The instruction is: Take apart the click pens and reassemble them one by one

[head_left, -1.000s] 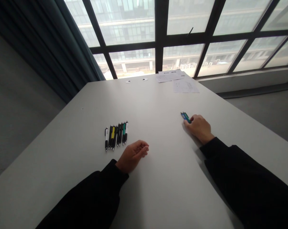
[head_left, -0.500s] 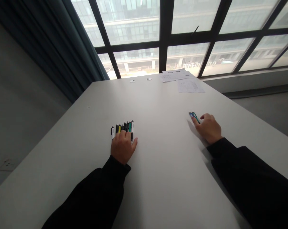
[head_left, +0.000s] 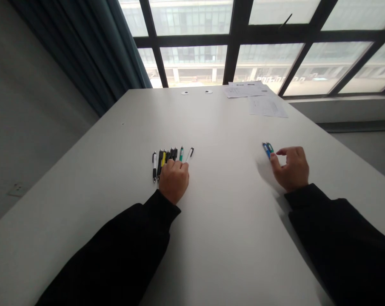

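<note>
A row of several pens [head_left: 162, 160] lies on the white table [head_left: 218, 221] left of centre. My left hand [head_left: 175, 180] rests curled over the near ends of the row, its fingers pinching a white and black pen [head_left: 189, 154] that now angles away from the others. Out to the right, my right hand [head_left: 291, 168] lies on the table with thumb and forefinger apart, fingertips touching two blue and green pens [head_left: 268, 149] lying side by side.
Sheets of paper [head_left: 265, 104] lie at the far right of the table below the window. Two small round discs [head_left: 195, 92] sit near the far edge. A dark curtain [head_left: 93, 55] hangs at the left.
My left hand moved from the bare table onto the pen row and pulled the rightmost pen askew. My right hand loosened its fingers beside the two pens. The view shifted left and down.
</note>
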Demonstrator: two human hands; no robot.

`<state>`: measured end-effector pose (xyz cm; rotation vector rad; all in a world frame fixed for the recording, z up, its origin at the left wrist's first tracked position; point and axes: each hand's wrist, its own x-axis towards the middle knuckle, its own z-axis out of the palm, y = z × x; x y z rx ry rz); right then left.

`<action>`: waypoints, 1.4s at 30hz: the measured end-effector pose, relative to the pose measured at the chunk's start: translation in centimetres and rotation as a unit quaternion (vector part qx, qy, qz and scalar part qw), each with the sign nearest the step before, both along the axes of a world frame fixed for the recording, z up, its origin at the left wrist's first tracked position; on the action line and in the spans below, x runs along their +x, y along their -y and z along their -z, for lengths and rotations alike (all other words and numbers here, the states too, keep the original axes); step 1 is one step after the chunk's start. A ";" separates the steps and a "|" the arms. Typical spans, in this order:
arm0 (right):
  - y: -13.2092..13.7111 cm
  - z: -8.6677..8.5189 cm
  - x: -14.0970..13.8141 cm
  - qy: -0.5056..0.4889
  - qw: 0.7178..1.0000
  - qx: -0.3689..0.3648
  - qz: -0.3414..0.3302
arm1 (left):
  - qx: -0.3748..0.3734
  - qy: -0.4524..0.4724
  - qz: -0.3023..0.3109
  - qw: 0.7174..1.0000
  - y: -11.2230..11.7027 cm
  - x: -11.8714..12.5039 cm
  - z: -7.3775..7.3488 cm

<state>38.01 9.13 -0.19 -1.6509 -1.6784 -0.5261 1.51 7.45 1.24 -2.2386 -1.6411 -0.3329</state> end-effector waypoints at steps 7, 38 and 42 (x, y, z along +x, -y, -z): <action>0.3 -0.5 -0.2 -0.018 0.997 0.050 -0.062 | 0.062 0.087 0.035 0.994 -0.4 -0.2 0.5; 3.5 -12.7 -8.8 -0.484 0.769 -0.020 -0.417 | 0.046 0.624 0.239 0.743 2.3 3.9 -11.7; 5.3 -13.9 -8.9 -0.486 0.772 -0.015 -0.410 | 0.090 0.588 0.219 0.773 3.4 4.2 -12.6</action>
